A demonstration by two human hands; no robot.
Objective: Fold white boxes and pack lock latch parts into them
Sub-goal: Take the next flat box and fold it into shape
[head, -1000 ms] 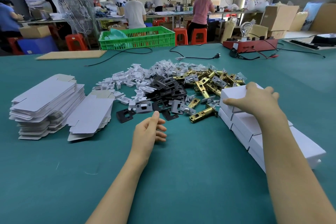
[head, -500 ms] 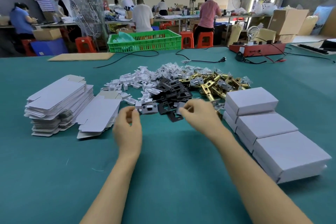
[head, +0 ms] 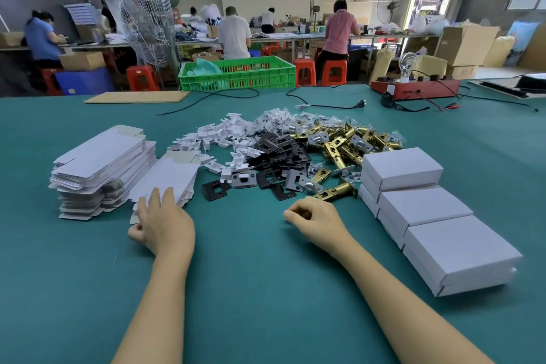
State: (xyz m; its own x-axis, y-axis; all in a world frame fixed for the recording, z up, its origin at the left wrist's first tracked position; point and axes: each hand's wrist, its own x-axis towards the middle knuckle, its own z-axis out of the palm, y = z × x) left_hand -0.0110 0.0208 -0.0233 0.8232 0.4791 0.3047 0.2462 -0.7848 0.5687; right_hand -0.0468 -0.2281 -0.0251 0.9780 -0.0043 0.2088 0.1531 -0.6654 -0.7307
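Pinched between the thumb and fingers of the left hand (head: 165, 223) is the near edge of the top flat box blank (head: 165, 179) on the smaller, slid-off stack; the fingers lie spread over the card and the thumb is tucked at its corner, though how far under cannot be told. Nothing is held by the right hand (head: 314, 216), which rests on the green table (head: 266, 289) with its fingers curled loosely inward.

For this step to be done well, a single blank should be peeled off (two sheets clinging together would spoil the fold), so the thumb is best slid under one layer only and the sheet drawn toward the body rather than lifted straight up, lest the stack beneath be dragged askew. The free hand can then be brought across to open the sleeve.

Just left of the grip the taller stack of blanks (head: 100, 165) is found. Beyond and to the right of it lie the parts: white plastic pieces (head: 218, 139), black strike plates (head: 277, 154) and brass latch bolts (head: 339, 145), one brass latch (head: 335, 192) lying just beyond the right hand. Farther right, well apart from the grip, the finished white boxes (head: 425, 207) are ranged in a stepped row, two high.
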